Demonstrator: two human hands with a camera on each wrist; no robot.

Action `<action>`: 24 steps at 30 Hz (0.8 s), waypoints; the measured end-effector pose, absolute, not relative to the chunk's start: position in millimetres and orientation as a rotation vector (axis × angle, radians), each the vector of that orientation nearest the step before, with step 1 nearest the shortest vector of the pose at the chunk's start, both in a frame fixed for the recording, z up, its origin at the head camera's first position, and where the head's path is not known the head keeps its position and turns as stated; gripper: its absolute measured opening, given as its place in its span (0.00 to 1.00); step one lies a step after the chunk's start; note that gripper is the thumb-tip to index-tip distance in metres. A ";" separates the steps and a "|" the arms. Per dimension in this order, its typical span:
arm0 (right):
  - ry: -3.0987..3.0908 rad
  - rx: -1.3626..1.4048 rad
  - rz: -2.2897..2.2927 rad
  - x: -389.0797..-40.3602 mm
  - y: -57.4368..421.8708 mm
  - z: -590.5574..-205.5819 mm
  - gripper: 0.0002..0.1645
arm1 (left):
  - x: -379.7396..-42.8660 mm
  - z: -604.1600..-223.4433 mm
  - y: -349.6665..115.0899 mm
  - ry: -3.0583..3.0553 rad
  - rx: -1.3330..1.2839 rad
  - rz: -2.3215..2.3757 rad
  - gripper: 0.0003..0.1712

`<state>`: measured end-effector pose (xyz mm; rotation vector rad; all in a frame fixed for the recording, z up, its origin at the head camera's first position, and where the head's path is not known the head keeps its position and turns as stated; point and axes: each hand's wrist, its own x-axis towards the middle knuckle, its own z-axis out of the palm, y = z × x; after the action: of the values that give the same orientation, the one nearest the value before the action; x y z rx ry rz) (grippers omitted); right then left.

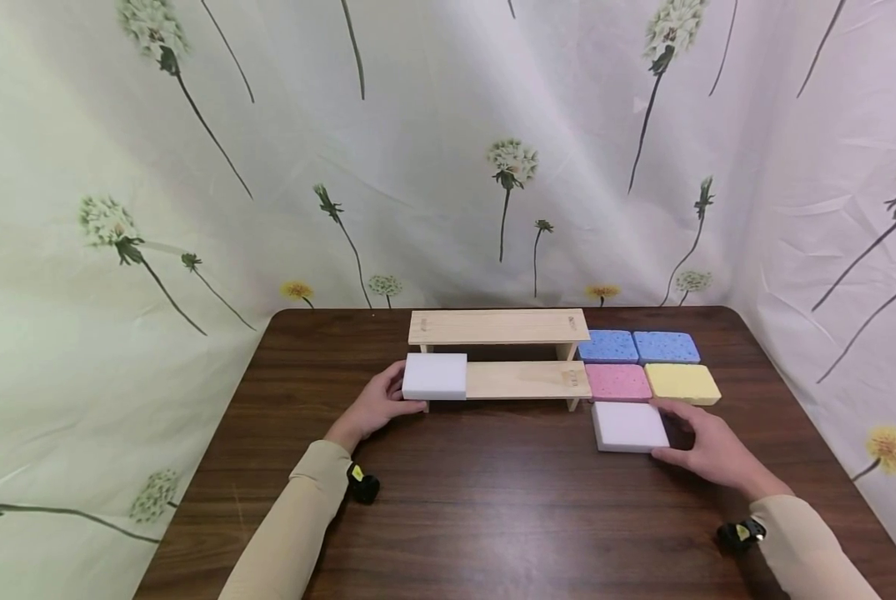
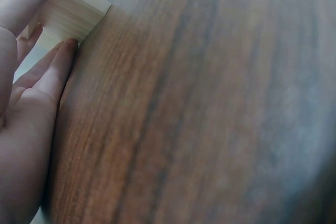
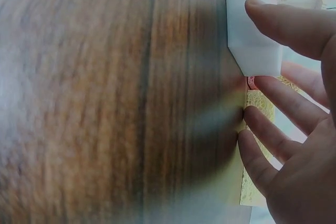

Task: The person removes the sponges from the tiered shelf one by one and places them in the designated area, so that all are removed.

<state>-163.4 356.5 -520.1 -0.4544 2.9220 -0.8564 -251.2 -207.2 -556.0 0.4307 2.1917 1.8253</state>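
A white sponge block sits at the left end of the lower board of a small wooden shelf. My left hand holds it from the left, thumb along the front and fingertips partly hidden behind it. In the left wrist view the same hand's fingers are close to the wooden shelf leg. Another white block lies in front of the colored sponges. My right hand grips its right end, thumb at the near edge and index finger at the far edge; the other fingers are spread over the table.
Two blue sponges lie right of the shelf, with a pink sponge and a yellow sponge in front of them. An upper wooden board stands behind the lower one. Flower-patterned cloth hangs behind the dark wooden table.
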 end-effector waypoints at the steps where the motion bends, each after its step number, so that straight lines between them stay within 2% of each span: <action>1: 2.923 -0.462 -0.856 -163.2 356.4 -519.6 0.48 | -251.2 -555.9 -207.2 2.196 0.431 1.822 0.47; 24: 2.907 -0.442 -0.939 -162.6 358.7 -507.8 0.50 | -249.0 -552.6 -205.7 2.211 0.400 1.825 0.46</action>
<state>-162.6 358.7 -507.8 -0.4420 2.9071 -0.9395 -249.0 -205.7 -552.6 0.4002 2.2109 1.8245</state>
